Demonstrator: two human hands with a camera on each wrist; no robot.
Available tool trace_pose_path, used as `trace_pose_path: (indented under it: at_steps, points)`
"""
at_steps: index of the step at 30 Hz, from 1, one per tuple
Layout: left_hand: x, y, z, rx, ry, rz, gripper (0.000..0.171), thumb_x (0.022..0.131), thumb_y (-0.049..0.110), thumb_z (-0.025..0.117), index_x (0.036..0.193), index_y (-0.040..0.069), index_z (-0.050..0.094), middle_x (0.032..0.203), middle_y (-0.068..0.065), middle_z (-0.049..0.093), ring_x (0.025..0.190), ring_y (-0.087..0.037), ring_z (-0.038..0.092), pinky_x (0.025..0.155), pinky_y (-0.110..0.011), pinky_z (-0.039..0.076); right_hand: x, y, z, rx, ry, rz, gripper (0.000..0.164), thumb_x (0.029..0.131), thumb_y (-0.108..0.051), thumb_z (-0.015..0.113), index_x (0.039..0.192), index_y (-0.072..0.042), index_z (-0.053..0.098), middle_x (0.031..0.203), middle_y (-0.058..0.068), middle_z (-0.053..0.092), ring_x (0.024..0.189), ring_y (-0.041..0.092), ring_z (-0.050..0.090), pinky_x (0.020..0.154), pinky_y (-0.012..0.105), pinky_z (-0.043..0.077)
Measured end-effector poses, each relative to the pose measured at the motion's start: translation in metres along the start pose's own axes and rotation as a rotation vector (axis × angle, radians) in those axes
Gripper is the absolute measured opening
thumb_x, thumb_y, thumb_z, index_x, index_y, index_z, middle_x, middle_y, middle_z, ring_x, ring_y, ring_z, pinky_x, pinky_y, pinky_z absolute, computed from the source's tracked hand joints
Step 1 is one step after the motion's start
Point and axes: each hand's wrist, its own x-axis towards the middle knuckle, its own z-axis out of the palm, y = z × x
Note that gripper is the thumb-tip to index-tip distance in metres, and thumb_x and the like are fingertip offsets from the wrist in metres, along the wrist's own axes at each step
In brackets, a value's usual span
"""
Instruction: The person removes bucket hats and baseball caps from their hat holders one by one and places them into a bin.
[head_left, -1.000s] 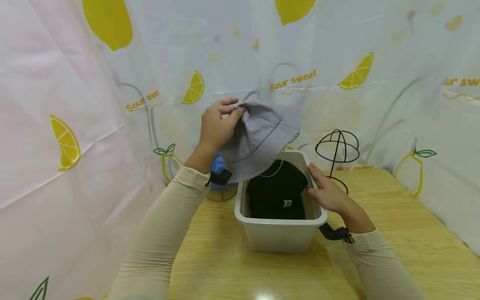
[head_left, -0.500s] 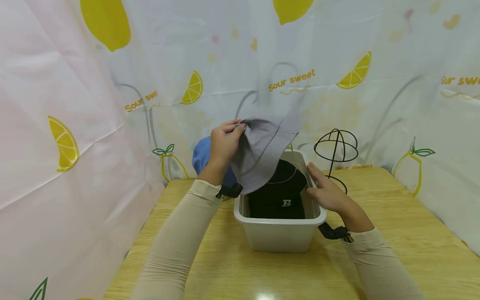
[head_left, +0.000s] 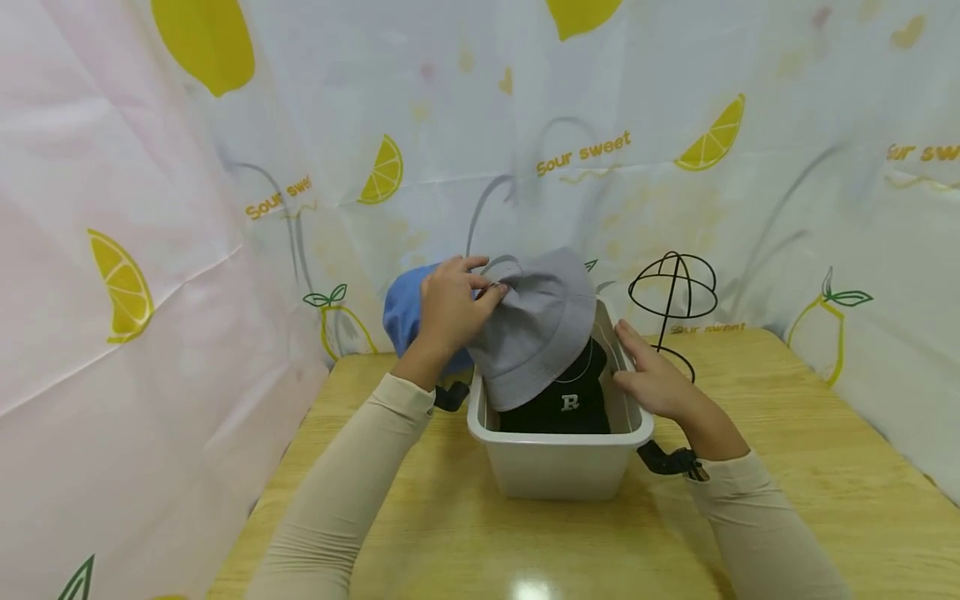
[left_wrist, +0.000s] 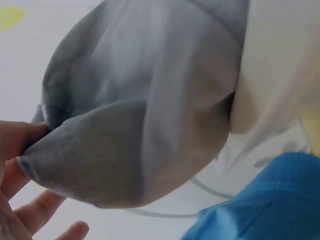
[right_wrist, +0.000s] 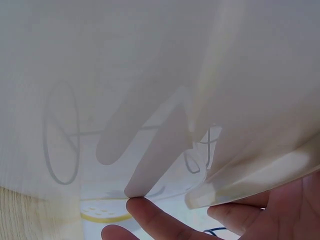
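Note:
My left hand pinches the crown of a grey bucket hat between thumb and fingers. Brim downward and tilted, the hat hangs over the left and back of a white plastic bin, covering part of a black cap with a pale letter on it, which lies inside. The left wrist view shows the grey fabric bunched at the fingertips. My right hand holds the bin's right rim, with the thumb over the edge and the fingers along the outer wall.
Behind my left hand, a blue hat sits at the back left, partly hidden. A black wire hat stand rises behind the right hand. The wooden table meets a lemon-print curtain at the back and left.
My left hand has lowered the grey bucket hat into the bin's opening, covering more of the black cap. The blue hat shows more. The right hand has stayed on the rim.

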Motion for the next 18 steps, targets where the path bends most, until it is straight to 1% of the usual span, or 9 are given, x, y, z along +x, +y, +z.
trace_pose_path:
  at_steps: [3, 5, 7, 10, 14, 16, 17, 18]
  points:
    - [-0.002, 0.008, -0.001, 0.123, -0.072, 0.062, 0.026, 0.095, 0.040, 0.071, 0.094, 0.019, 0.086, 0.145, 0.000, 0.064, 0.148, -0.033, 0.044, 0.117, -0.066, 0.027, -0.001, -0.001, 0.000, 0.013, -0.005, -0.001, 0.083, 0.096, -0.003, 0.051, 0.163, 0.004, 0.003, 0.172, 0.026, -0.006, 0.158, 0.048, -0.005, 0.121, 0.072, 0.009]
    - [-0.002, 0.013, 0.000, 0.176, -0.129, 0.087, 0.024, 0.096, 0.040, 0.071, 0.093, 0.021, 0.086, 0.148, -0.001, 0.061, 0.150, -0.035, 0.040, 0.120, -0.068, 0.023, -0.001, -0.002, -0.001, 0.024, -0.008, -0.002, 0.083, 0.096, -0.003, 0.051, 0.163, 0.005, 0.002, 0.172, 0.026, -0.007, 0.158, 0.048, -0.006, 0.121, 0.071, 0.007]
    - [-0.002, 0.017, 0.002, 0.221, -0.185, 0.099, 0.023, 0.096, 0.042, 0.071, 0.093, 0.024, 0.086, 0.152, 0.000, 0.058, 0.152, -0.036, 0.037, 0.121, -0.068, 0.020, -0.002, -0.002, 0.000, 0.032, -0.010, -0.004, 0.083, 0.097, -0.003, 0.051, 0.163, 0.005, 0.002, 0.171, 0.026, -0.007, 0.158, 0.048, -0.006, 0.121, 0.072, 0.008]
    - [-0.002, 0.021, 0.005, 0.261, -0.271, 0.112, 0.023, 0.096, 0.042, 0.071, 0.090, 0.025, 0.085, 0.155, -0.001, 0.055, 0.154, -0.036, 0.034, 0.122, -0.068, 0.017, -0.003, -0.003, 0.000, 0.040, -0.011, -0.009, 0.082, 0.097, -0.002, 0.050, 0.163, 0.005, 0.002, 0.171, 0.026, -0.007, 0.157, 0.048, -0.006, 0.121, 0.072, 0.008]
    - [0.001, 0.025, 0.010, 0.292, -0.405, 0.123, 0.022, 0.096, 0.042, 0.071, 0.085, 0.027, 0.084, 0.157, -0.001, 0.053, 0.156, -0.033, 0.031, 0.124, -0.067, 0.012, -0.003, -0.004, 0.000, 0.040, -0.012, -0.013, 0.082, 0.097, -0.001, 0.050, 0.163, 0.005, 0.002, 0.172, 0.025, -0.007, 0.157, 0.048, -0.006, 0.121, 0.072, 0.008]
    - [0.002, 0.027, 0.013, 0.305, -0.464, 0.129, 0.021, 0.096, 0.042, 0.072, 0.085, 0.028, 0.084, 0.153, 0.001, 0.057, 0.155, -0.032, 0.033, 0.124, -0.067, 0.012, -0.003, -0.004, 0.000, 0.037, -0.010, -0.015, 0.082, 0.097, -0.002, 0.051, 0.163, 0.005, 0.002, 0.172, 0.025, -0.007, 0.158, 0.048, -0.006, 0.120, 0.072, 0.009]
    - [0.003, 0.028, 0.014, 0.316, -0.492, 0.133, 0.023, 0.095, 0.043, 0.072, 0.082, 0.028, 0.083, 0.150, 0.002, 0.059, 0.154, -0.031, 0.035, 0.124, -0.067, 0.012, -0.003, -0.004, 0.000, 0.038, -0.010, -0.014, 0.082, 0.097, -0.001, 0.050, 0.163, 0.005, 0.002, 0.172, 0.025, -0.007, 0.158, 0.048, -0.006, 0.120, 0.072, 0.009]
    - [0.003, 0.029, 0.016, 0.327, -0.513, 0.141, 0.024, 0.095, 0.044, 0.072, 0.081, 0.028, 0.082, 0.146, 0.003, 0.063, 0.151, -0.031, 0.039, 0.123, -0.068, 0.015, -0.003, -0.004, 0.000, 0.036, -0.009, -0.015, 0.082, 0.097, -0.002, 0.051, 0.163, 0.005, 0.002, 0.172, 0.025, -0.007, 0.158, 0.048, -0.005, 0.120, 0.072, 0.010]
